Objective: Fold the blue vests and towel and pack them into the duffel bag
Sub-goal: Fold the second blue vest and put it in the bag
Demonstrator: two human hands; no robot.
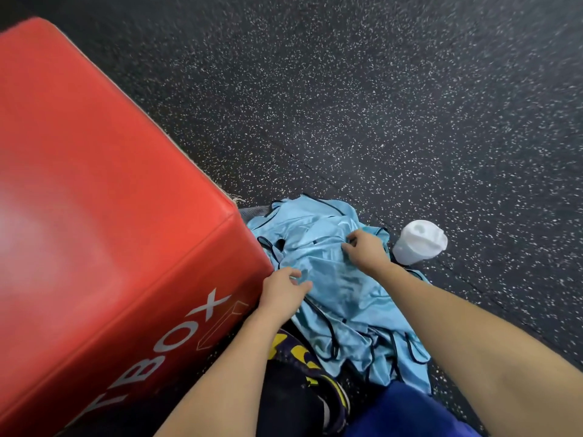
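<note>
A crumpled pile of light blue vests (334, 279) with dark trim lies on the speckled black floor beside a red box. My left hand (282, 293) pinches the pile's left edge close to the box corner. My right hand (367, 249) grips a fold of vest fabric near the top of the pile. A strip of grey fabric (252, 212) peeks out behind the pile; whether it is the towel I cannot tell. No duffel bag shows in the view.
A large red padded box (104, 197) with white lettering fills the left side. A white lidded cup (419, 242) lies on the floor right of the pile. A black and yellow shoe (303, 357) and blue cloth (410, 414) sit at the bottom.
</note>
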